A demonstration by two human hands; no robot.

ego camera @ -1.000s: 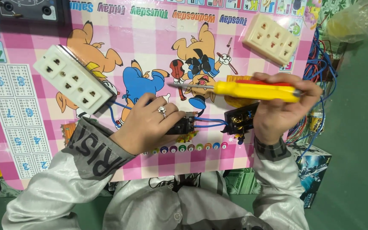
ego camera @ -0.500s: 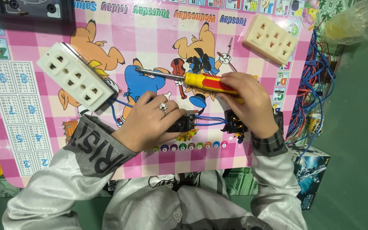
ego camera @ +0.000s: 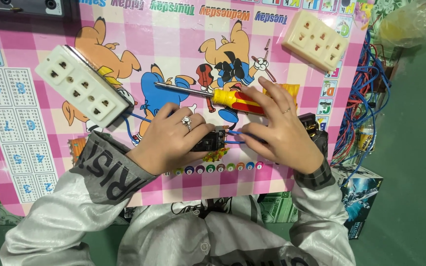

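While our hands: meet at the middle of the tabletop [ego camera: 35,148], we work on a small black terminal block [ego camera: 212,141] lying on the pink chequered mat.
Left hand [ego camera: 171,140]: our grip is clamped on the black block, pinning it down on the mat; a ring shows on one finger.
Right hand [ego camera: 279,128]: our fingers are pinched together on the blue wire [ego camera: 236,133] right at the block's end.
Screwdriver [ego camera: 223,96]: yellow and red handle, lying on the mat just beyond our right hand, not held.
Done, as we judge: blue leads already run from the block toward the near white socket strip [ego camera: 82,91].
Left, as we judge: this wire looks unseated, and tightening is yet to come.
Second socket strip [ego camera: 314,39]: far right corner, well apart, untouched.
Loose wire bundle [ego camera: 366,93]: hangs off the right edge.
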